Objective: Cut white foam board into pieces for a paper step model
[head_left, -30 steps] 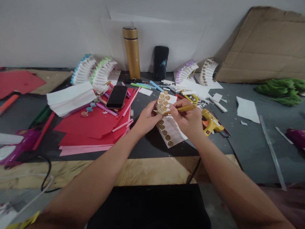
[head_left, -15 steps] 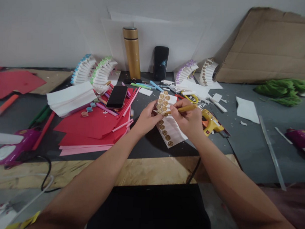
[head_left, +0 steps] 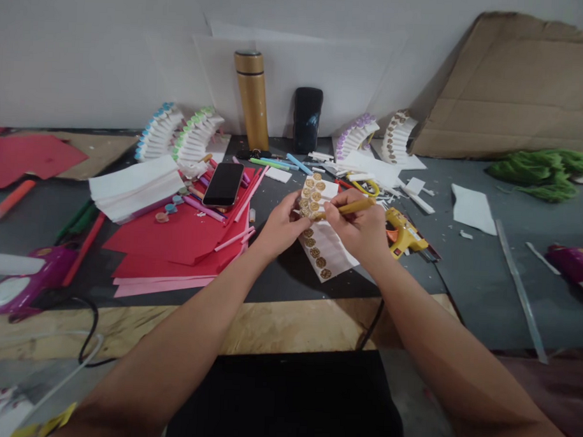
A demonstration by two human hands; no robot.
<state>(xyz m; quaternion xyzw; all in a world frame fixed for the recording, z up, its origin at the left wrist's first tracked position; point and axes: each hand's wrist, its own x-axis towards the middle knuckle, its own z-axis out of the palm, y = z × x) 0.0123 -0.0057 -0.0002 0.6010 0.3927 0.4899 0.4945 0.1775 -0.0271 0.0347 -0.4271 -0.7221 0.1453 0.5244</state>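
Observation:
My left hand [head_left: 285,226] grips the left side of a white paper piece [head_left: 335,252] lined with round golden-brown rosettes [head_left: 315,252]. The piece stands tilted over the dark table. Closed around a mustard-yellow pen [head_left: 353,206], my right hand [head_left: 360,227] is on the piece's right side. The pen points left, its tip at the rosettes near my left fingertips. Whether the tip touches them I cannot tell. A yellow glue gun [head_left: 404,234] lies just right of my right hand.
Red paper sheets [head_left: 161,236] and a phone [head_left: 223,185] lie to the left. Behind stand a gold bottle [head_left: 252,105], a black phone-like device [head_left: 307,120] and several curved white paper pieces [head_left: 356,136]. Yellow-handled scissors [head_left: 369,187] lie among white scraps. Cardboard [head_left: 511,92] leans at the right.
Both hands keep their grip on the paper piece and the pen. The pen has shifted very slightly; nothing else has visibly moved.

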